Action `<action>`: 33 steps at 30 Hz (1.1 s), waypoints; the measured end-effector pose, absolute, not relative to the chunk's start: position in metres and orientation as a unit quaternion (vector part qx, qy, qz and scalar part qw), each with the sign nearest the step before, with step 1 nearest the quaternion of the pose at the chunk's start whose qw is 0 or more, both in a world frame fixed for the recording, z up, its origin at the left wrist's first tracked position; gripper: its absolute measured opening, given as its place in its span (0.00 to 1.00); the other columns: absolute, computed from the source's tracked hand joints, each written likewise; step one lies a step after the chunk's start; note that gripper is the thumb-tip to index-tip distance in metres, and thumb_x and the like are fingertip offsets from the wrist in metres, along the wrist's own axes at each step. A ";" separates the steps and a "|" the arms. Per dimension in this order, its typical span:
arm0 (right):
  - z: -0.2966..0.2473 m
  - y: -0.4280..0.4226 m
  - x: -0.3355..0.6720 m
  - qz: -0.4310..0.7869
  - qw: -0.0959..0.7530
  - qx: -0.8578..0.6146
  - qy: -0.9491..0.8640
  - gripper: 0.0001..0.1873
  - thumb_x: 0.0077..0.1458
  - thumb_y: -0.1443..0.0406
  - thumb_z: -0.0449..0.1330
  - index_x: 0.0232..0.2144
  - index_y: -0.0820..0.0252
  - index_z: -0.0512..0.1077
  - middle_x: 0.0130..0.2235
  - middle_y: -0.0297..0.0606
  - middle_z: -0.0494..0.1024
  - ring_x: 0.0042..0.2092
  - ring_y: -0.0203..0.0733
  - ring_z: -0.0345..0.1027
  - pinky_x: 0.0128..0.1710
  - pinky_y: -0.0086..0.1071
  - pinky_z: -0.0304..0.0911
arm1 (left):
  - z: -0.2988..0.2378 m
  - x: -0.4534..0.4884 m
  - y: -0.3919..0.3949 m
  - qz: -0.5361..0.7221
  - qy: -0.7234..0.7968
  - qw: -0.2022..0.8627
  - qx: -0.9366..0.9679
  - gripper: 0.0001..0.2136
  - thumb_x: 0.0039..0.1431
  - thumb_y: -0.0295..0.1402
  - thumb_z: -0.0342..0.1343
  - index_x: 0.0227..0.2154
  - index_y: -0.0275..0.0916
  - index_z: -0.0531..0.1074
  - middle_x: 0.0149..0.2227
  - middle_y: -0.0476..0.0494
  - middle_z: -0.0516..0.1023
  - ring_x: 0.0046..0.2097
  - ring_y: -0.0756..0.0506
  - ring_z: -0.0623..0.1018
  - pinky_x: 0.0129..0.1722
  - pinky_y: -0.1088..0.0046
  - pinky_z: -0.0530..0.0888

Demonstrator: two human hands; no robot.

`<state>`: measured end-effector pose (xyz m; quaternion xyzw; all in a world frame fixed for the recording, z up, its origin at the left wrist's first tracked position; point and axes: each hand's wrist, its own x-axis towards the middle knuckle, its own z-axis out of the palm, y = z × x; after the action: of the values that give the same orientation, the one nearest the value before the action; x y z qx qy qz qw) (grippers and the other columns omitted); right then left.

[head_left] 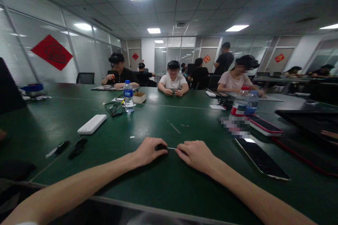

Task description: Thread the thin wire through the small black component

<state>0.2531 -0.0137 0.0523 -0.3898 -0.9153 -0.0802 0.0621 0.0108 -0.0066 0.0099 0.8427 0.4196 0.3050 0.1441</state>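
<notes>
Both hands rest low over the green table [148, 179], close to its near edge. My left hand [148, 152] is closed around a small dark object [160, 147], most of it hidden by the fingers. A thin whitish strip [171, 148] spans the short gap from that object to my right hand [194, 155]. The fingertips of my right hand are pinched at the strip's other end. Whether the strip is part of the dark object, I cannot tell. A small white scrap [132, 137] lies on the table beyond my left hand.
A white power strip-like block [92, 124] and black pieces [77, 147] lie left. A water bottle [129, 96], cables [114, 109] and small box [139, 97] stand farther off. Right are a phone [261, 158], a pink-edged phone [266, 124] and bottles [250, 102]. Several people sit beyond.
</notes>
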 end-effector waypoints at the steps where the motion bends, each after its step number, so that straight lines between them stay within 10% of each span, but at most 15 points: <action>1: 0.053 -0.015 0.252 -0.086 0.057 -0.391 -0.915 0.20 0.69 0.58 0.47 0.42 0.56 0.78 0.35 0.39 0.80 0.32 0.38 0.72 0.32 0.28 0.61 | 0.010 0.011 -0.006 0.300 0.423 0.136 0.844 0.09 0.58 0.34 0.63 0.41 0.40 0.79 0.40 0.47 0.83 0.39 0.46 0.81 0.41 0.74 0.74; 33: 0.043 -0.004 0.257 -0.003 0.140 -0.374 -0.917 0.19 0.67 0.57 0.50 0.41 0.57 0.80 0.36 0.38 0.82 0.35 0.40 0.74 0.38 0.31 0.65 | 0.013 0.011 -0.005 0.367 0.436 0.275 0.775 0.11 0.54 0.38 0.65 0.39 0.39 0.80 0.39 0.46 0.83 0.41 0.44 0.80 0.42 0.72 0.74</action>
<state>0.2566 -0.0042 0.0427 -0.3738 -0.9168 -0.0029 0.1403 0.0110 -0.0046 0.0130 0.7745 0.4361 0.3668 0.2745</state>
